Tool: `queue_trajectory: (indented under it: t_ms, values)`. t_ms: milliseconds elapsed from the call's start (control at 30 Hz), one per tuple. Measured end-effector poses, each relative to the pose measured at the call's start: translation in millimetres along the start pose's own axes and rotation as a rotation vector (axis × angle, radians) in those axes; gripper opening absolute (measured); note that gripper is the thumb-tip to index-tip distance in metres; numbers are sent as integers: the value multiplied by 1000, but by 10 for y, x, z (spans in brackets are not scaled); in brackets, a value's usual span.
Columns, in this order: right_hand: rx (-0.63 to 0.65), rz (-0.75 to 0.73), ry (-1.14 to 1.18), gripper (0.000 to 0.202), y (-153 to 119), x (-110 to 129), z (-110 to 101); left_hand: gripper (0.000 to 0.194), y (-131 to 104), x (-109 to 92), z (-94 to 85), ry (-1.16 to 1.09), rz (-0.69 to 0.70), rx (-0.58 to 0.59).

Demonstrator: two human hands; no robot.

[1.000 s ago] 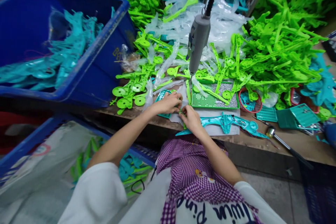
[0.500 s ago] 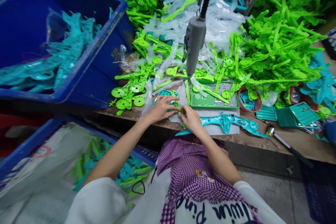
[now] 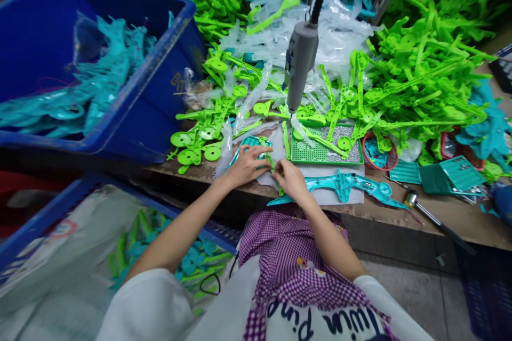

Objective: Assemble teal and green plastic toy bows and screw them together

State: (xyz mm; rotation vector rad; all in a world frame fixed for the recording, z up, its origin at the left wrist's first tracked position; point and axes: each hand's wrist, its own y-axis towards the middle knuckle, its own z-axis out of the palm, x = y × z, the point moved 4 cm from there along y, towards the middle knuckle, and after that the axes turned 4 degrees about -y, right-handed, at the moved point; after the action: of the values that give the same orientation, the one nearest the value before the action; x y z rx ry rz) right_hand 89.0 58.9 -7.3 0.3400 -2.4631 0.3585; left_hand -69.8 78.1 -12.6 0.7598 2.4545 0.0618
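At the table's front edge, my left hand is closed on a small green plastic part that lies over a teal piece. The fingers of my right hand pinch the lower stretch of the same green part; their tips are partly hidden. A long teal part lies on white paper just right of my right hand. Above and beyond my hands hangs a grey power screwdriver, touched by neither hand.
A green tray of small metal pieces sits behind the teal part. Green parts heap up at the right. A blue crate stands left. A hammer and red basket lie right.
The hanging screwdriver has swung slightly to the right and tilted. My hands have hardly moved and stay on the green part.
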Motion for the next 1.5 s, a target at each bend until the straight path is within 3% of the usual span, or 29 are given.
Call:
queue_trajectory:
  t_ms: [167,300,467,667,867,1100,1300,1500]
  values:
    - [7,-18,46,8,20,-30,4,21,-56,45,-18,4,-75,-91]
    - [10,-12,44,9,36,-43,13,16,32,5,-73,14,4,6]
    - [5,-28,30,8,30,-26,-8,27,178,-40,-117,18,156,150]
    - [6,-30,15,7,19,-15,-25,27,207,-5,-30,13,186,222]
    - [-4,-74,-25,20,-21,11,-23,17,180,17,-12,-121,26,39]
    - [3,-137,-149,16,-39,16,31,6,162,90,32,-321,-228,-127]
    - [7,-227,-227,18,-24,-10,77,16,147,160,114,-507,-410,-293]
    - [13,-237,-231,35,-15,-7,104,18,245,279,142,-649,-462,-242]
